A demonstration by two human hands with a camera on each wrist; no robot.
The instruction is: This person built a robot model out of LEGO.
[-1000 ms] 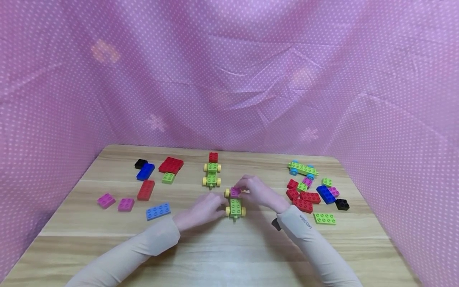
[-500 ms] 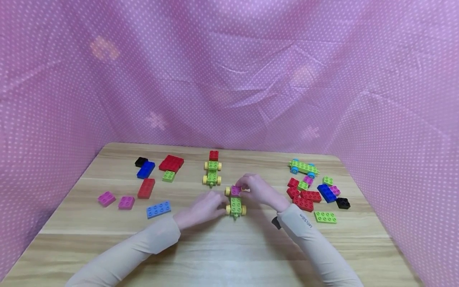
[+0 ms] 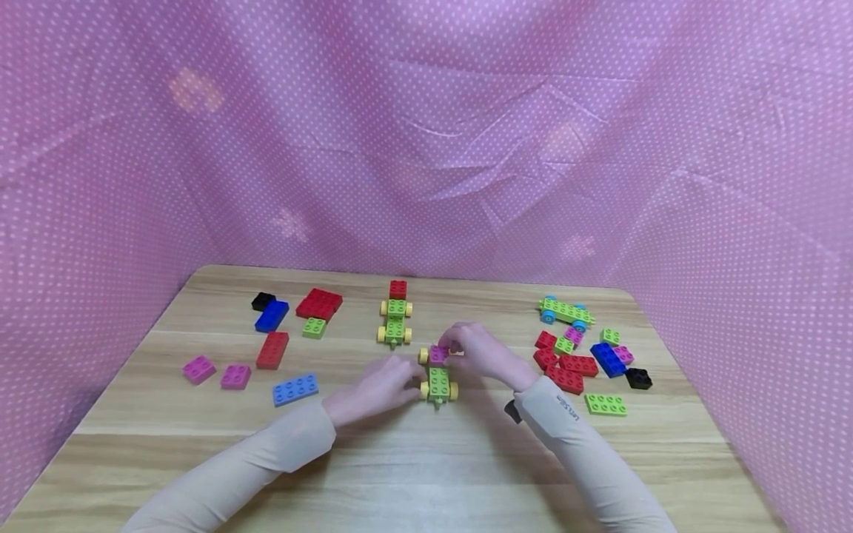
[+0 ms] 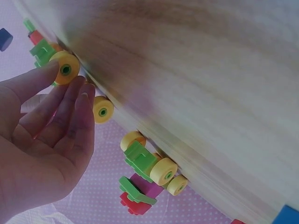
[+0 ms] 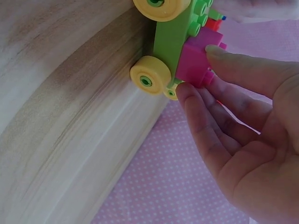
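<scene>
- Our right hand (image 3: 481,354) pinches the magenta brick (image 3: 437,354) between thumb and fingertips; the right wrist view shows the brick (image 5: 198,60) seated against the far end of the green wheeled chassis (image 5: 175,35).
- Our left hand (image 3: 376,385) has its fingers nearly straight and holds nothing; in the left wrist view the fingertips (image 4: 74,93) touch a yellow wheel (image 4: 65,69) on the chassis's left side.
- The chassis (image 3: 437,385) stands on the wooden table (image 3: 426,474), centre and near, between both hands.
- We judge the step in hand to be fitting the magenta brick onto the chassis studs; whether it is pressed fully home we cannot tell.
- The next move, in our judgement, calls for firm downward pressure with the left hand bracing the wheels against rolling.
- A second wheeled car (image 3: 395,320) carrying a red brick stands farther off; loose bricks (image 3: 586,363) lie to the right, others (image 3: 293,389) to the left.
</scene>
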